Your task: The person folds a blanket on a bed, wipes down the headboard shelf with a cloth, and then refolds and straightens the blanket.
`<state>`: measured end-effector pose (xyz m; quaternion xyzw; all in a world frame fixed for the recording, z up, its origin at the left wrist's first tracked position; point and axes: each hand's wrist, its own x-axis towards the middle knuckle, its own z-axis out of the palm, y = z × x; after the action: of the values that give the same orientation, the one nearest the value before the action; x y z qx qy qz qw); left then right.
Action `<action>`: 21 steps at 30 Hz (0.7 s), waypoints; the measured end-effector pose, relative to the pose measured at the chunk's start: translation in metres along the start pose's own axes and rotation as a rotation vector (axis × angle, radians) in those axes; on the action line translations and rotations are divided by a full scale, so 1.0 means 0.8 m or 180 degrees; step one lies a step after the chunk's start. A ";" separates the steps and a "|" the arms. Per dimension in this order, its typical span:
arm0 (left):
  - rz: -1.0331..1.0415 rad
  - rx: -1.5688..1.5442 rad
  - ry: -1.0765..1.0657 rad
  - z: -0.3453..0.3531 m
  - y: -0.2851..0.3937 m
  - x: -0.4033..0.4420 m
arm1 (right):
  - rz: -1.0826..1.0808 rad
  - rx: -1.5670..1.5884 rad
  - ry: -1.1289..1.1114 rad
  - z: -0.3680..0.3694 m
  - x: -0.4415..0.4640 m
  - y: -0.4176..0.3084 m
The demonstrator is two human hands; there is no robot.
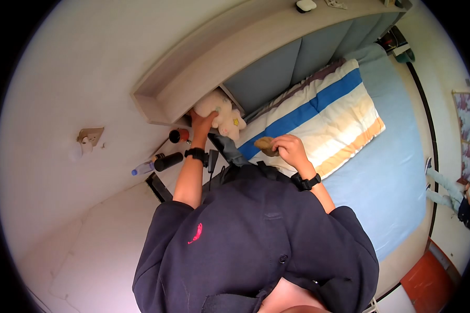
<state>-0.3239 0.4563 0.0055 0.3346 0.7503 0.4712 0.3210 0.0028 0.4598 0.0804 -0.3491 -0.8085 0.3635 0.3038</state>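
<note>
My left hand (202, 122) is wrapped round the lower side of a pale plush toy (222, 112) with a yellow star, at the corner of the bed's headboard shelf. Between the fingers of my right hand (291, 149) is a small brown cloth-like item (266, 146), held above the pillow. The striped pillow (318, 117) in white, blue and orange lies on the bed against the grey padded headboard (266, 73). Both wrists wear black bands.
Left of my left forearm are a red-and-black cup (178, 136), a black cylinder (168, 161) and a plastic bottle (142, 168). The light blue bed sheet (376, 182) spreads right. Another person (451, 198) is at the far right, near a red chair-like object (428, 276).
</note>
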 end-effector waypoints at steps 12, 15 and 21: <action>0.0917 0.0891 -0.0613 -0.068 0.072 -0.132 | -0.0075 0.0229 -0.0042 0.001 0.028 -0.003; 0.1428 0.1189 0.0218 -0.054 0.092 -0.109 | -0.0313 0.0257 -0.0140 0.006 0.040 -0.011; 0.1442 0.1364 0.0461 -0.014 0.069 -0.102 | -0.0448 0.0202 -0.0313 0.018 0.047 -0.017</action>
<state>-0.2755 0.4035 0.0739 0.5188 0.7598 0.3845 0.0758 -0.0339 0.4772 0.0921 -0.2634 -0.8331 0.3834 0.2994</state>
